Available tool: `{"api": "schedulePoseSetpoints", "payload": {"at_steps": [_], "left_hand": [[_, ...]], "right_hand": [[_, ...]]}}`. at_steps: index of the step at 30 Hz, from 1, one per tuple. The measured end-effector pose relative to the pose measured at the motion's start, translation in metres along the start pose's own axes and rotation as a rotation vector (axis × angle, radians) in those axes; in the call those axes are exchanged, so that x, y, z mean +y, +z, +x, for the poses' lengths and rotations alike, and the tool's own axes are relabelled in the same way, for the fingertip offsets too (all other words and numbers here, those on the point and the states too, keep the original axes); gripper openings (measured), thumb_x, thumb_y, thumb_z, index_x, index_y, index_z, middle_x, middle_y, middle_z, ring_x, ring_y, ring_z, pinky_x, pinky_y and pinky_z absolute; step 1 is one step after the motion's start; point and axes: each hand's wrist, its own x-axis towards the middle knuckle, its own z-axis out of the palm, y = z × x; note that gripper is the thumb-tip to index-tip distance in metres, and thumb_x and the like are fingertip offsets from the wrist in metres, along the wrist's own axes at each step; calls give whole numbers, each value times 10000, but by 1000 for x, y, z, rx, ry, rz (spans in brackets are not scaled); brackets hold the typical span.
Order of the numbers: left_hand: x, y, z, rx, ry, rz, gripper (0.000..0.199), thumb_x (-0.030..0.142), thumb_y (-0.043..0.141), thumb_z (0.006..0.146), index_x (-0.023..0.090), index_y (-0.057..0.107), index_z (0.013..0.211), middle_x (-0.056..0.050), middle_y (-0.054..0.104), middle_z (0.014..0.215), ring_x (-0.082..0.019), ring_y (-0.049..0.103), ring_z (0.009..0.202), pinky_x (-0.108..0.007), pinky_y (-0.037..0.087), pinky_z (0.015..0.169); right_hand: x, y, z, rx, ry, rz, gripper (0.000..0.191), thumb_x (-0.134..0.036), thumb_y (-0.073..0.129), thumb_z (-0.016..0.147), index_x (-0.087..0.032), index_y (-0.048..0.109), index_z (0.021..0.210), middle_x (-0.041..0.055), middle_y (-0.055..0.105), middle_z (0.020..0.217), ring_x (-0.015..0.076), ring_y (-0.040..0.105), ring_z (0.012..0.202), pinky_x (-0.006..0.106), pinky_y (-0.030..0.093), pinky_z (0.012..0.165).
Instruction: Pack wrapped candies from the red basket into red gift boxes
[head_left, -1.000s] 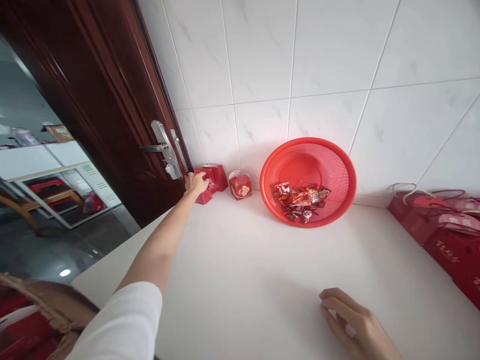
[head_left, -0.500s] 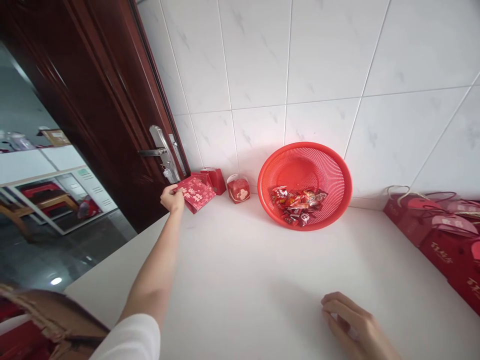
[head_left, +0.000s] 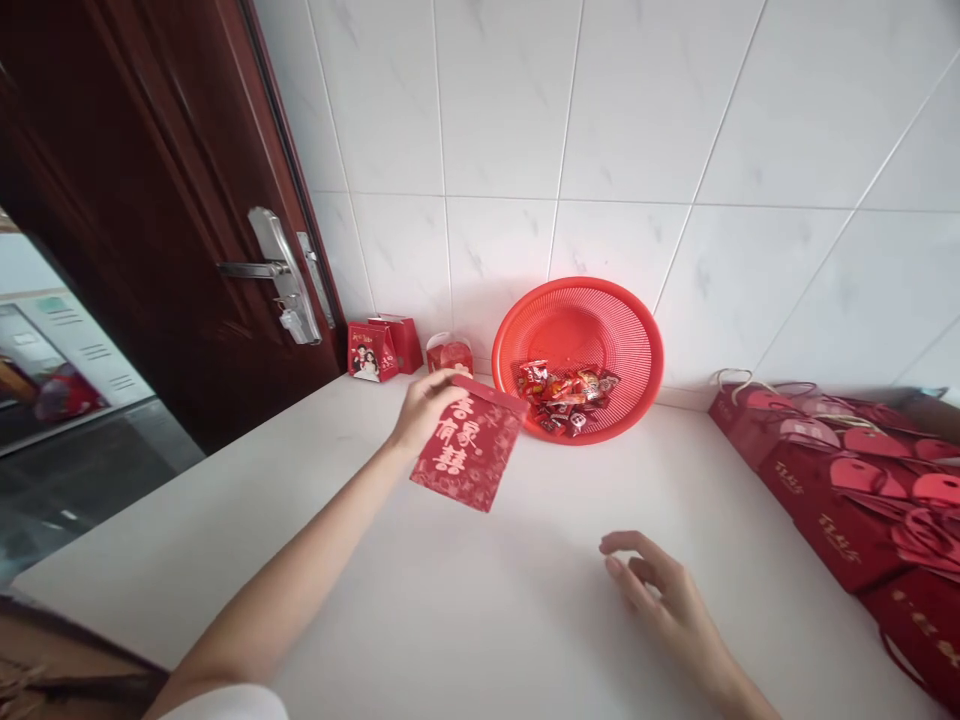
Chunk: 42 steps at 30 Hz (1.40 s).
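My left hand (head_left: pixel 424 408) pinches the top edge of a flat red paper bag (head_left: pixel 480 455) with pale printed lettering, holding it tilted above the white table. Over the table's right half is my right hand (head_left: pixel 664 592), fingers loosely curved and apart, with nothing in them. Just beyond the bag, a red plastic basket (head_left: pixel 634 330) leans against the wall with several wrapped candies (head_left: pixel 566 395) in its lower part. A small red box (head_left: pixel 450 354) stands left of the basket, partly hidden by my left hand and the bag.
Two red boxes (head_left: pixel 375 352) stand by the door frame, one printed with a couple. Rows of red gift boxes (head_left: pixel 817 490) with rope handles line the right side. A tiled wall (head_left: pixel 510 110) closes the back; a dark wooden door (head_left: pixel 150 200) is at left.
My left hand has brought the red paper bag from beside the boxes at the far left toward the table's middle. My right hand has moved slightly forward, its fingers spreading.
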Motion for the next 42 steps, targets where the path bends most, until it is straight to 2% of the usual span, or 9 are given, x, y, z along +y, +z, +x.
{"api": "schedulePoseSetpoints", "payload": {"at_steps": [5, 9, 12, 17, 21, 24, 27, 30, 42], "left_hand": [[-10, 53, -35, -347, 12, -24, 249, 354, 710, 713, 177, 723, 888, 22, 629, 682, -132, 559, 621, -234, 452, 595], [-10, 79, -49, -520, 73, -13, 268, 424, 659, 852, 167, 714, 903, 8, 617, 708, -131, 548, 660, -237, 442, 633], [-7, 89, -51, -603, 106, -19, 316, 453, 615, 912, 155, 686, 834, -2, 623, 753, -134, 550, 708, -242, 438, 671], [-8, 96, -46, -474, 208, 37, 474, 515, 601, 917, 167, 522, 606, 39, 449, 588, -100, 423, 581, -229, 355, 555], [-13, 99, -42, -264, 368, 108, 269, 446, 644, 899, 194, 666, 991, -32, 668, 935, -164, 601, 833, -264, 487, 767], [-14, 97, -40, -158, 531, 159, 236, 347, 635, 900, 225, 654, 1101, -74, 646, 1140, -198, 618, 1018, -320, 493, 926], [-11, 93, -36, -203, 578, 202, 122, 233, 561, 892, 219, 682, 886, -78, 627, 1132, -233, 587, 1151, -333, 504, 919], [-10, 88, -30, -292, 432, 216, 188, 151, 499, 801, 206, 675, 768, -78, 612, 1133, -254, 588, 1152, -317, 531, 820], [-12, 76, -24, -561, 161, 265, 394, 141, 506, 665, 222, 731, 979, -52, 698, 1046, -261, 629, 1070, -363, 497, 955]], "right_hand": [[-21, -1, 11, 75, -63, 158, 481, -620, 513, 936, -206, 580, 1173, 135, 655, 1206, 116, 588, 578, 313, 565, 583], [-42, -5, 24, 197, -144, 245, 472, -586, 588, 911, -224, 539, 1210, 115, 659, 1169, 127, 599, 603, 310, 572, 563], [-59, -11, 33, 255, -193, 276, 403, -574, 606, 906, -204, 611, 1066, 60, 681, 921, 147, 596, 612, 295, 541, 554], [-84, -17, 47, 277, -147, 296, 485, -603, 578, 914, -182, 586, 673, 11, 577, 628, 137, 505, 593, 265, 433, 563], [-92, -15, 61, 275, -90, 454, 485, -622, 633, 862, -191, 544, 657, -2, 543, 605, 141, 486, 579, 265, 423, 552], [-93, -10, 73, 305, -101, 463, 490, -642, 640, 841, -196, 539, 668, -10, 502, 592, 136, 453, 563, 262, 408, 525], [-92, -5, 86, 369, -148, 394, 506, -644, 629, 846, -198, 507, 640, -29, 418, 575, 118, 386, 553, 246, 367, 508], [-89, 0, 99, 447, -184, 378, 527, -637, 624, 851, -206, 449, 602, -43, 348, 575, 110, 336, 558, 241, 353, 516], [-71, 2, 117, 380, -137, 429, 467, -602, 644, 856, -187, 573, 653, -31, 478, 564, 115, 427, 538, 252, 361, 523]]}}
